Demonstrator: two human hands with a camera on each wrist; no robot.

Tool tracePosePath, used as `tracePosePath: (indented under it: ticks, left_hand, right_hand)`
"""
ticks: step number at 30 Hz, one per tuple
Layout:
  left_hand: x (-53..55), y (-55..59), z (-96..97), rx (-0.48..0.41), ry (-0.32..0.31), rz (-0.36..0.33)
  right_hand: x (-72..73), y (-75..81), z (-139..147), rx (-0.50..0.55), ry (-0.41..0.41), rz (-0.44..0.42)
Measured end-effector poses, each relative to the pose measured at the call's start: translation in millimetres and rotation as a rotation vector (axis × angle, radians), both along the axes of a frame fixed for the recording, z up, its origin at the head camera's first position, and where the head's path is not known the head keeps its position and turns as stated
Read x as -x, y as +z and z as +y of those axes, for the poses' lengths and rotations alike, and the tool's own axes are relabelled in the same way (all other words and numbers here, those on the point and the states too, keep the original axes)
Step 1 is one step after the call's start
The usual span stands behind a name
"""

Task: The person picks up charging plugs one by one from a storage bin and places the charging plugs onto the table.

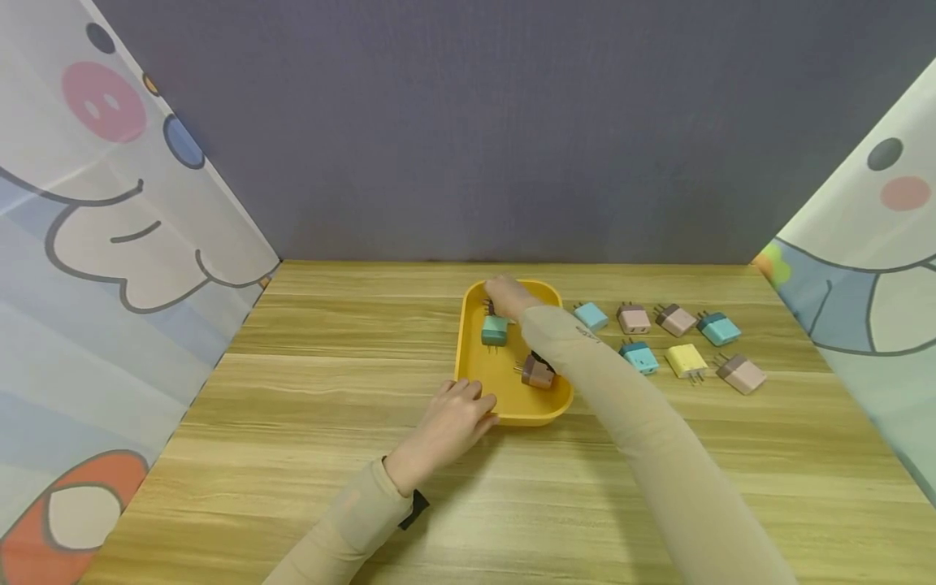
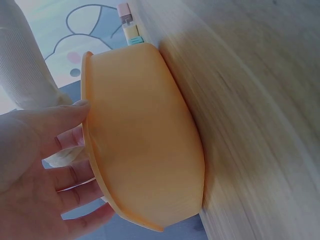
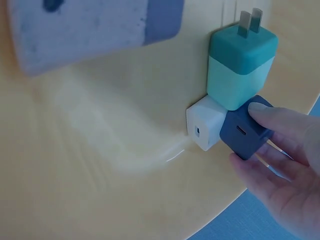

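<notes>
A yellow plastic bin (image 1: pixel 471 357) stands mid-table. My left hand (image 1: pixel 457 414) grips its near left rim; in the left wrist view the thumb (image 2: pixel 72 115) meets the rim, with the other fingers behind it. At the bin's far end, my right hand (image 1: pixel 509 297) pinches a dark blue charger (image 3: pixel 245 130) between thumb and fingers. Touching that charger are a white charger (image 3: pixel 205 122) and a teal two-tone charger (image 3: pixel 242 70) with prongs up in the right wrist view. A brownish-pink charger (image 1: pixel 537 371) lies nearer me in the bin, partly hidden by my right sleeve.
Right of the bin, several chargers lie on the wooden table (image 1: pixel 329 349), among them a yellow one (image 1: pixel 686 361), a pink one (image 1: pixel 741 374) and a teal one (image 1: pixel 719 328). My right forearm crosses the bin's right rim. A grey wall (image 1: pixel 468 146) closes the back.
</notes>
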State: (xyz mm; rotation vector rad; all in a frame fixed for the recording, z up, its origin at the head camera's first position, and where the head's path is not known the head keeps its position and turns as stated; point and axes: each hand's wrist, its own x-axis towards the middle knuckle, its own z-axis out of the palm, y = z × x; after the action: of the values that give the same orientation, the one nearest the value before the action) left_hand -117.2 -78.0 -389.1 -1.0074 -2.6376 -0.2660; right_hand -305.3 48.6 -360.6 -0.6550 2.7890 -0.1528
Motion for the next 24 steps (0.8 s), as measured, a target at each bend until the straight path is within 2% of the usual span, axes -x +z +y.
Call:
tracePosePath:
  ticks: [13, 24]
  left_hand:
    - [-0.4, 0.3, 0.1, -0.004, 0.002, -0.002]
    - [-0.2, 0.3, 0.3, -0.005, 0.002, -0.002]
  right_hand:
    - [-3.1, 2.6, 2, 0.029, -0.026, -0.043]
    - [-10.4, 11.5, -1, 0.036, -0.051, -0.052]
